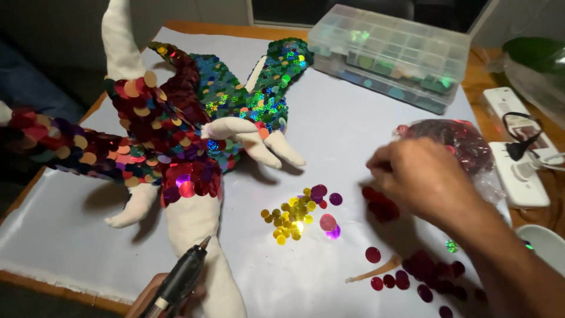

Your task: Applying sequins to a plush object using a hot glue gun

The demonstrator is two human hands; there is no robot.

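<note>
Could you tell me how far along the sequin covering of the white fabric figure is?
Done: the figure's middle and upper limbs carry red, gold and green sequins. In hand: the left hand holds a glue gun by the bare lower limb, while the right hand reaches at loose red sequins. Left: the white tips, lower limb and top horn are bare; a gold sequin pile lies unused.

Counts on the white sheet

One sequinned cloth figure [176, 147], one glue gun [179, 282], one clear compartment box [388, 53], one bag of red sequins [453, 144], two power strips [518, 159], two hands.
</note>
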